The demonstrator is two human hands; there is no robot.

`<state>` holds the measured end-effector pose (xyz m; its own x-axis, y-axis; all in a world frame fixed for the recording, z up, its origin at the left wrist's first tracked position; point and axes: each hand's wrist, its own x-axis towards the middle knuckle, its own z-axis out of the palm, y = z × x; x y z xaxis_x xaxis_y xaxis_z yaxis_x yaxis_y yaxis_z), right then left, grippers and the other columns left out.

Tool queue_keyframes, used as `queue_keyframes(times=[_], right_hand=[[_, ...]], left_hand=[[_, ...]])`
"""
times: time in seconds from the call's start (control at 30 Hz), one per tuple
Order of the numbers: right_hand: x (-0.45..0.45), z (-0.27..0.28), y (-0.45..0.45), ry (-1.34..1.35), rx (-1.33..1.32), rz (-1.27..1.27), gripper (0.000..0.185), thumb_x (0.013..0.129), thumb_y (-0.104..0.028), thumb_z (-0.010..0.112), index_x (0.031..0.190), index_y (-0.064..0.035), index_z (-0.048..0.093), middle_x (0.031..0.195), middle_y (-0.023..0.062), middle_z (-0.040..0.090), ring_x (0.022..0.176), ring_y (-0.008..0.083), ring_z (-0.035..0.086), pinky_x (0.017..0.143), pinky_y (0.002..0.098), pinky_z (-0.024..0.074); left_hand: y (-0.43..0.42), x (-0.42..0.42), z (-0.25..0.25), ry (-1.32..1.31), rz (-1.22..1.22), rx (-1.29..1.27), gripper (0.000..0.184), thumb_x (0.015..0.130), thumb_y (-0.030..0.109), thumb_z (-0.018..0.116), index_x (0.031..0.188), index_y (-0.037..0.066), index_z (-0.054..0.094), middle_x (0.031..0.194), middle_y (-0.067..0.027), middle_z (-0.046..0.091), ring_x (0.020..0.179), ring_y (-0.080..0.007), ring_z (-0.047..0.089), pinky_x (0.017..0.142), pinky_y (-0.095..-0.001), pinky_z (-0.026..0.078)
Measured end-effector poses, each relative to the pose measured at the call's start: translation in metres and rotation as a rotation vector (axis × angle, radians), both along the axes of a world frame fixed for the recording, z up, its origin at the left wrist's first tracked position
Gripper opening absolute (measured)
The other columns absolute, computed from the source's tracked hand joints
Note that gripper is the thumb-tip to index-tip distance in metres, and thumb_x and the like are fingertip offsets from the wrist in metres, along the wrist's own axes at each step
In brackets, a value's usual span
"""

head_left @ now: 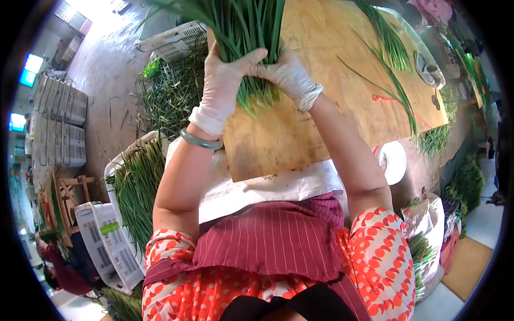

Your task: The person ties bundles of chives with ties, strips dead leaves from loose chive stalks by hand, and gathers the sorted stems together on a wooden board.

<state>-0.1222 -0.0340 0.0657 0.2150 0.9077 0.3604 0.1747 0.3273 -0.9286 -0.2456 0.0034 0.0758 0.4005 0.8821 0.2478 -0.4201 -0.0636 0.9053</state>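
A thick bunch of garlic chives [250, 32] stands over the near left part of the wooden board [278, 140], leaves upward in the view and pale cut ends toward me. My left hand [225, 77], in a white glove, is wrapped round the bunch's left side. On the other side, my right hand [293, 76], also gloved, grips the same bunch, the two thumbs nearly meeting across its front. Part of the fingers is hidden behind the leaves. A jade-coloured bangle [201, 140] circles my left wrist.
More chives [393, 45] and a few loose stalks lie at the board's right, near a red tie [383, 98]. Trimmings [174, 93] heap on the floor at left. A crate of chives [136, 182] stands by my left arm, a white roll [392, 163] at right. Another person [64, 270] is at lower left.
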Motion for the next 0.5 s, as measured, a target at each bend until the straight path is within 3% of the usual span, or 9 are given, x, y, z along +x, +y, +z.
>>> queue_keyframes(times=[0.1,0.13,0.2,0.23,0.27,0.3,0.37,0.4,0.5], right_hand=[[0.010,-0.004,0.012,0.028,0.027,0.028,0.079,0.056,-0.041,0.081,0.111,0.0049,0.048,0.097,0.0171,0.062,0.091,0.0240,0.060,0.078,0.0316,0.0486],[0.013,0.009,0.008,0.039,-0.085,0.062,0.080,0.055,-0.043,0.081,0.111,0.0051,0.049,0.095,0.0175,0.062,0.089,0.0246,0.061,0.077,0.0316,0.0487],[0.020,0.013,0.003,0.053,-0.203,0.094,0.080,0.055,-0.044,0.081,0.110,0.0053,0.050,0.093,0.0178,0.063,0.088,0.0253,0.062,0.077,0.0317,0.0488],[0.024,0.010,0.000,-0.118,-0.306,0.072,0.078,0.058,-0.047,0.077,0.111,0.0040,0.051,0.094,0.0170,0.063,0.088,0.0255,0.061,0.077,0.0314,0.0486],[0.029,0.006,-0.002,-0.289,-0.410,0.051,0.076,0.062,-0.050,0.074,0.112,0.0026,0.051,0.095,0.0163,0.063,0.088,0.0256,0.061,0.077,0.0312,0.0484],[0.035,0.003,-0.004,-0.462,-0.511,0.030,0.075,0.066,-0.053,0.070,0.113,0.0012,0.052,0.096,0.0155,0.063,0.088,0.0258,0.061,0.078,0.0309,0.0482],[0.046,-0.048,-0.007,-0.746,-0.650,0.061,0.080,0.065,-0.060,0.065,0.115,0.0011,0.050,0.105,0.0216,0.058,0.099,0.0322,0.056,0.085,0.0353,0.0439],[0.044,-0.064,-0.012,-0.695,-0.655,-0.103,0.077,0.067,-0.056,0.066,0.115,0.0011,0.050,0.114,0.0249,0.052,0.108,0.0349,0.050,0.090,0.0378,0.0398],[0.056,-0.061,-0.032,-0.485,-0.485,-0.143,0.075,0.069,-0.054,0.066,0.116,0.0022,0.048,0.120,0.0269,0.047,0.109,0.0362,0.048,0.090,0.0383,0.0397]], left_hand=[[-0.009,-0.002,0.036,0.094,-0.038,-0.133,0.036,0.071,0.008,0.072,0.103,0.000,0.056,0.091,-0.0067,0.063,0.077,-0.0143,0.060,0.066,-0.0267,0.051],[-0.002,-0.001,0.038,0.076,-0.117,-0.195,0.031,0.076,0.016,0.069,0.101,0.001,0.058,0.089,-0.0069,0.063,0.074,-0.0159,0.061,0.065,-0.0275,0.051],[0.011,0.005,0.026,0.057,-0.206,-0.333,0.033,0.077,0.019,0.068,0.101,0.001,0.058,0.088,-0.0071,0.063,0.073,-0.0166,0.061,0.065,-0.0278,0.052],[0.016,0.007,0.015,0.036,-0.295,-0.469,0.034,0.077,0.022,0.067,0.102,0.001,0.057,0.088,-0.0072,0.063,0.073,-0.0173,0.062,0.065,-0.0280,0.052],[0.018,0.007,0.000,0.144,-0.303,-0.608,0.038,0.078,0.027,0.067,0.104,0.001,0.057,0.094,-0.0082,0.062,0.082,-0.0180,0.061,0.073,-0.0292,0.051],[0.023,0.007,-0.026,0.326,-0.180,-0.588,0.047,0.077,0.030,0.068,0.110,0.001,0.053,0.103,-0.0094,0.059,0.093,-0.0183,0.058,0.081,-0.0303,0.047],[0.014,0.006,-0.071,0.426,-0.155,-0.493,0.051,0.076,0.026,0.070,0.115,0.000,0.047,0.109,-0.0101,0.057,0.099,-0.0188,0.055,0.086,-0.0306,0.043],[0.012,0.005,-0.080,0.426,-0.160,-0.498,0.051,0.076,0.026,0.070,0.115,0.000,0.047,0.109,-0.0101,0.057,0.099,-0.0188,0.055,0.086,-0.0306,0.043],[0.006,-0.001,-0.092,0.319,-0.097,-0.508,0.053,0.074,0.018,0.072,0.117,0.001,0.045,0.108,-0.0098,0.057,0.096,-0.0191,0.056,0.083,-0.0305,0.044]])
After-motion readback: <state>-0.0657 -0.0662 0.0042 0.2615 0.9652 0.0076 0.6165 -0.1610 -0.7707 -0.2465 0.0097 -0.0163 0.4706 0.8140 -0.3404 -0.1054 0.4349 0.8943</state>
